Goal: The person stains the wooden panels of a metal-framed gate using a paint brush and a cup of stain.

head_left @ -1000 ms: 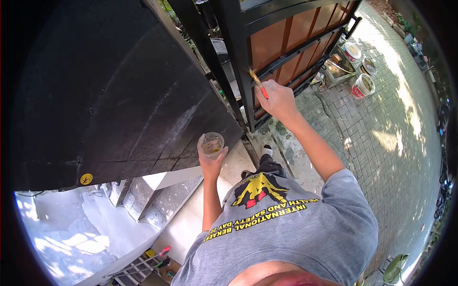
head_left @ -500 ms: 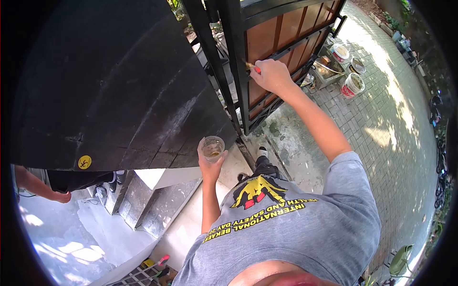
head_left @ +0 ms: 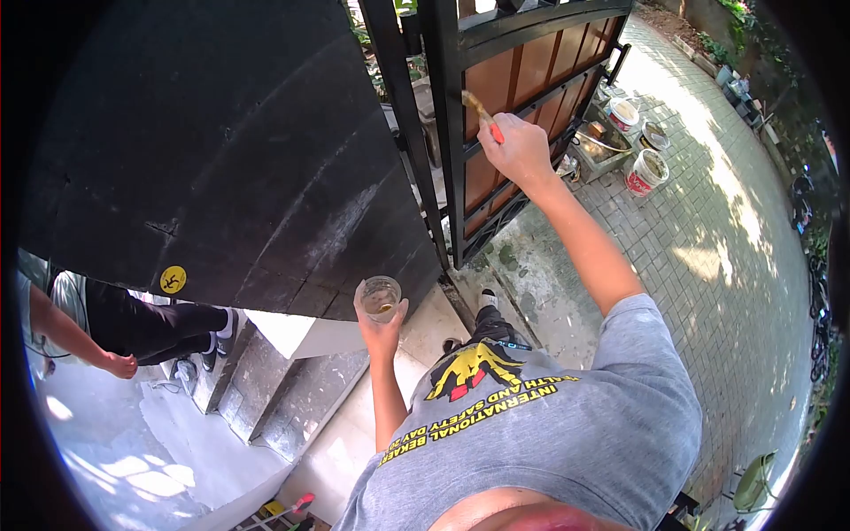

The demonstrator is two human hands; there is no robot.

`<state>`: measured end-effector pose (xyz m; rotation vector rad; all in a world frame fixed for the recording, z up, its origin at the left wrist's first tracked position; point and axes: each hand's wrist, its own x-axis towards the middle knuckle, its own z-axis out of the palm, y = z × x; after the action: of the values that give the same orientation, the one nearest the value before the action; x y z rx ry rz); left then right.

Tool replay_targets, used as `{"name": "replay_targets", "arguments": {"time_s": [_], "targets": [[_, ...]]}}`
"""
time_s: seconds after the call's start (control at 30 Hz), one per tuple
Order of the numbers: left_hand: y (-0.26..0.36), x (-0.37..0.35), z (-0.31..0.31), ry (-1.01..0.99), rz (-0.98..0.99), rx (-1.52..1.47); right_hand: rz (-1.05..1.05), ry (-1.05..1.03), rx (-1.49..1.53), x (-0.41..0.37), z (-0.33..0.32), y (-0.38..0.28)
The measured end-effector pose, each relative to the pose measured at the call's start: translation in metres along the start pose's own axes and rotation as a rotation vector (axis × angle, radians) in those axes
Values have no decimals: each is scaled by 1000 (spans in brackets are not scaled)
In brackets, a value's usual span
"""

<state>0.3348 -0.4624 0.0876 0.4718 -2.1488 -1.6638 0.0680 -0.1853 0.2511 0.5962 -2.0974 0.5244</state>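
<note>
Two hands are busy here. The left hand (head_left: 381, 329) is closed around a clear cup (head_left: 382, 296), held low in front of the chest. A little yellow-brown liquid sits at the bottom of the cup. The right hand (head_left: 518, 150) is up high and grips a thin brush (head_left: 482, 111) with a red handle. The tip of the brush touches a black bar of the gate (head_left: 445, 186). A white and red bucket (head_left: 639, 184) stands on the paved ground (head_left: 717, 257) near the foot of the gate. Two more buckets (head_left: 624, 122) and a flat tray (head_left: 595, 149) stand just behind it. One bucket looks pale inside and the others look dark, but I cannot tell what is in them. The gate has black bars and brown boards. It stands beside a big black panel (head_left: 221, 150) with a small yellow sticker (head_left: 173, 280) near its lower edge. Under the panel, grey steps (head_left: 266, 389) go down. On the right the paved ground is wide and open, with sun and shade on it. At the far left another person (head_left: 133, 326) is by the steps. Only dark trousers, shoes, an arm and a hand show, and the rest is cut off. The brush hairs are too small to see well. The corners of the view are dark.
</note>
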Motion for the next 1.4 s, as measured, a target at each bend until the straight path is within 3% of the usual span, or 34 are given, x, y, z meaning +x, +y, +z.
{"name": "replay_targets", "arguments": {"time_s": [0.13,0.23,0.33,0.53,0.63,0.73,0.87,1.07,1.17,1.37,1.4], "targets": [[-2,-4,-3,-18,-9,-7,-17,150,57,7,-6,-3],[0,-8,-5,-27,-8,-5,-39,-68,-48,-2,-4,-2],[2,-8,-7,-31,-2,-12,-8,47,35,0,-2,-1],[5,-7,-7,-53,13,-10,-16,-49,-8,2,-2,-1],[2,-3,-2,-70,14,-12,-14,128,89,7,3,1],[4,-7,5,-105,16,-18,16,-103,12,0,1,0],[8,-9,16,-171,20,-7,28,74,135,3,2,-5],[11,-8,22,-217,19,15,178,-207,84,-8,1,-10],[10,-6,22,-210,20,37,128,87,215,-7,4,-9],[10,-2,21,-210,-2,18,236,-181,119,-19,-4,-7],[13,-1,21,-204,10,32,236,-128,195,-23,-9,-8]]}}
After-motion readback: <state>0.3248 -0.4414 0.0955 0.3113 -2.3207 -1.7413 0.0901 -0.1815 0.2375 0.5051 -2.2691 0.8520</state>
